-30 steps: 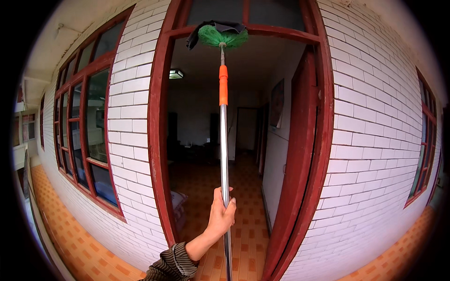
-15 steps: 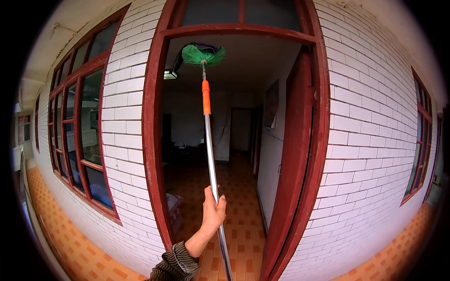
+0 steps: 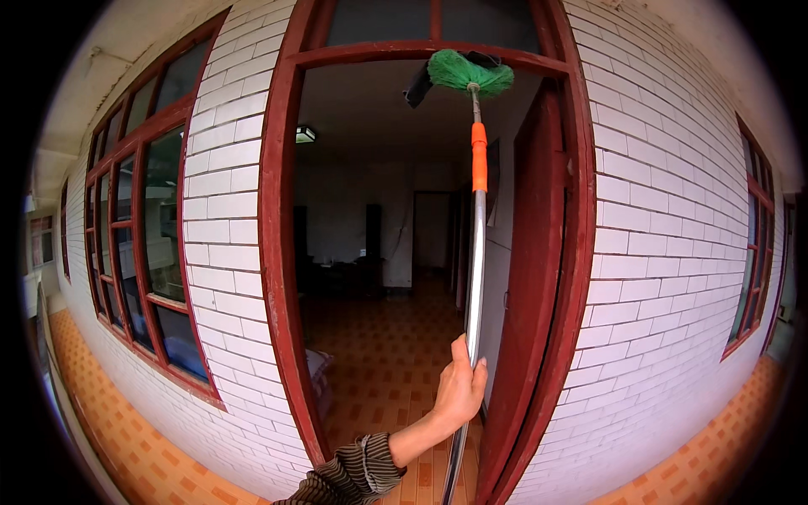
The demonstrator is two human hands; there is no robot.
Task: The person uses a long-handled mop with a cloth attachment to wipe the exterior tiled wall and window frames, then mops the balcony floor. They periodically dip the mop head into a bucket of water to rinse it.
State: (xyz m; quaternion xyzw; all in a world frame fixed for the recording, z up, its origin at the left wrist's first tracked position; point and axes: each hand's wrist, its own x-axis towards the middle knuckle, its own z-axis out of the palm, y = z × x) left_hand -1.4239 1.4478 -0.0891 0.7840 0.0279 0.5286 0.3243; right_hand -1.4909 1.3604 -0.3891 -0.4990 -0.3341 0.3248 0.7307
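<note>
My left hand is closed around the silver pole of a long-handled duster. Its forearm, in a dark striped sleeve, reaches in from the lower edge. Up the pole sits an orange grip, and above that a round head of green bristles. Something black, perhaps cloth or more bristles, shows behind and left of the green head. The head is raised close to the top bar of a red door frame; whether it touches is unclear. The pole runs out of the lower edge, and my right hand is not visible.
A red door stands swung inward on the right. White brick walls flank the doorway, with a red-framed window at left and another at far right. Inside are a ceiling lamp and an orange tiled floor.
My left hand and the duster have moved to the right. The green head has swung right and slightly up, from the doorway's left part to its right part.
</note>
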